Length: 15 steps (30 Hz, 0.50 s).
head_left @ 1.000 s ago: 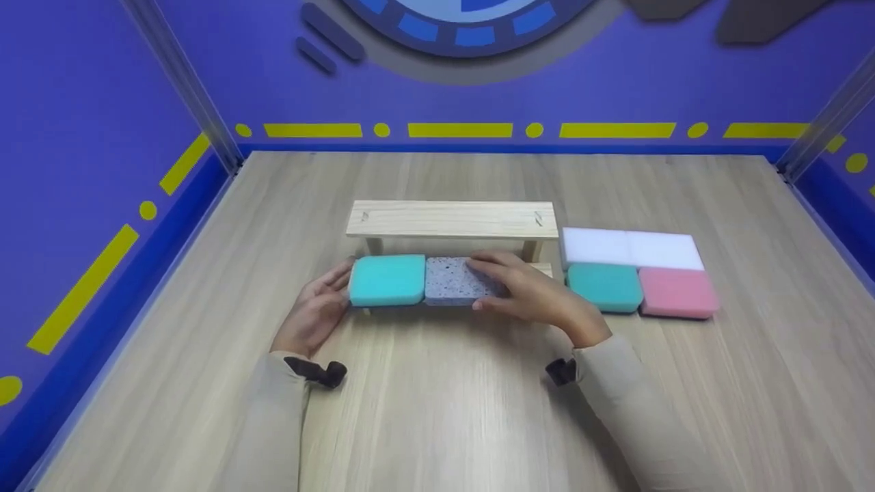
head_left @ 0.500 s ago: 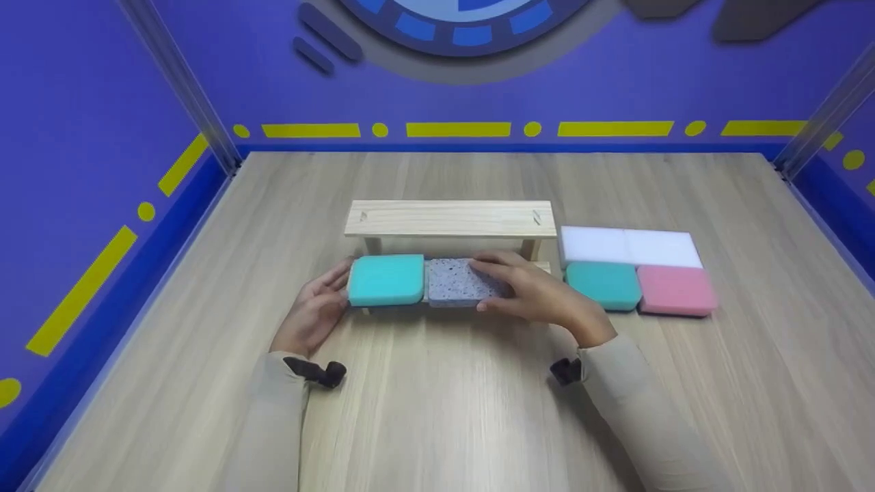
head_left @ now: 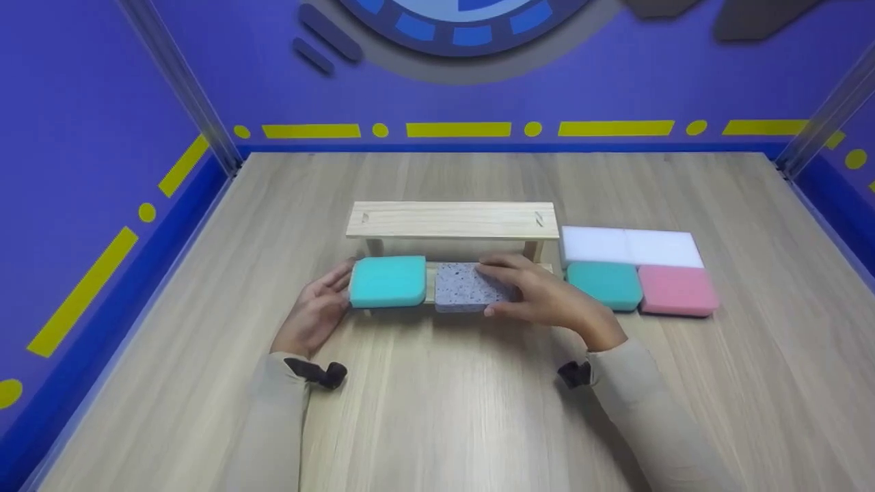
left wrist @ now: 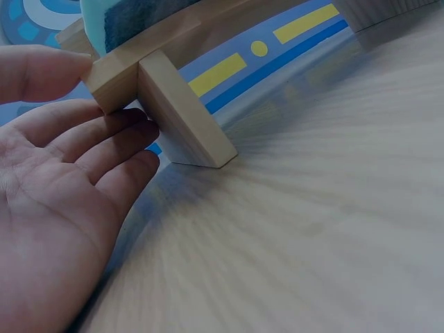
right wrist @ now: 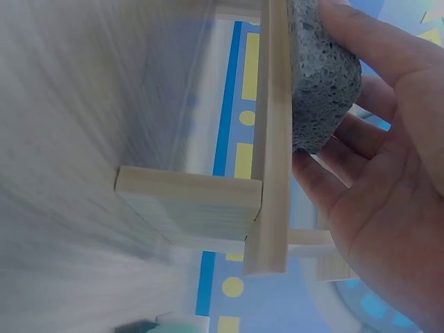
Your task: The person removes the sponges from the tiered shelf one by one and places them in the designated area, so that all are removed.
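Observation:
In the head view, my right hand [head_left: 536,290] holds a grey speckled sponge [head_left: 466,285] between thumb and fingers. The porous grey sponge [right wrist: 319,80] lies against the top of the low front step of a wooden stand in the right wrist view. To its left on that step sits a turquoise sponge [head_left: 388,281] with a dark scouring side underneath, and bare wood shows in the gap between the two. My left hand [head_left: 318,307] is at the step's left end. In the left wrist view its fairly straight fingers [left wrist: 128,142] touch the wooden step [left wrist: 114,80] near a leg.
Behind the front step rises the stand's higher plank [head_left: 451,220]. On the table to the right lie two white sponges [head_left: 663,247] side by side, with a green sponge [head_left: 603,285] and a pink sponge [head_left: 678,290] before them. Blue panels [head_left: 451,96] bound the table.
My right hand has shifted the grey sponge to the right and slightly toward me, opening a gap beside the turquoise sponge. The left hand has stayed in place.

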Tool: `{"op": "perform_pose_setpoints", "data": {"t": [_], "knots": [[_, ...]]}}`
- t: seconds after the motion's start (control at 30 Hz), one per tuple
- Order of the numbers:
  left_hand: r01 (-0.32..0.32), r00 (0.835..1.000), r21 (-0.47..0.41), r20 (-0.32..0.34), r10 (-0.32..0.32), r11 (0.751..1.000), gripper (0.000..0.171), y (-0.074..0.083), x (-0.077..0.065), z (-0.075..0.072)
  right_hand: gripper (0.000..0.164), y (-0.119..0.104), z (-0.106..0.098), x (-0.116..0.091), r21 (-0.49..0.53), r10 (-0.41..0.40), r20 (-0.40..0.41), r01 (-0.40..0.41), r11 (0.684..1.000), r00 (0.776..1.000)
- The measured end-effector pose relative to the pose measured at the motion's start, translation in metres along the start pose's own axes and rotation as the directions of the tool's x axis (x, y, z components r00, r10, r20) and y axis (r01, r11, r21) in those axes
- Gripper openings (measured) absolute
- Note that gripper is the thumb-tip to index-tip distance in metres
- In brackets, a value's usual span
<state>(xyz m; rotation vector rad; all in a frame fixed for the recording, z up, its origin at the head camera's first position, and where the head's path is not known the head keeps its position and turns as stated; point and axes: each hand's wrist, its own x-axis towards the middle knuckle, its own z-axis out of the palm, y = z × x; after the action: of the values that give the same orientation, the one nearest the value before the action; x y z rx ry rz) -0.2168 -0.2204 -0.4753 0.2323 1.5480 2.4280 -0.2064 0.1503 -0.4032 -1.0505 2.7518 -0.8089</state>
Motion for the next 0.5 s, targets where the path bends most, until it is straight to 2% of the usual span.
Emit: {"op": "perform_pose_setpoints", "data": {"t": [0.23, 0.5], "knots": [[0.02, 1.0, 0.017, -0.004, -0.02, 1.0, 0.063, -0.0009, 0.0003, 0.0009, 0.068, 0.0022, 0.0008, -0.0043, -0.004, -0.011, -0.013, 0.011, 1.0, 1.0], [0.014, 1.0, 0.033, 0.013, -0.015, 0.999, 0.066, -0.0003, 0.001, -0.0009, 0.067, 0.0035, -0.0007, -0.0075, -0.005, -0.015, -0.013, 0.015, 1.0, 1.0]]}}
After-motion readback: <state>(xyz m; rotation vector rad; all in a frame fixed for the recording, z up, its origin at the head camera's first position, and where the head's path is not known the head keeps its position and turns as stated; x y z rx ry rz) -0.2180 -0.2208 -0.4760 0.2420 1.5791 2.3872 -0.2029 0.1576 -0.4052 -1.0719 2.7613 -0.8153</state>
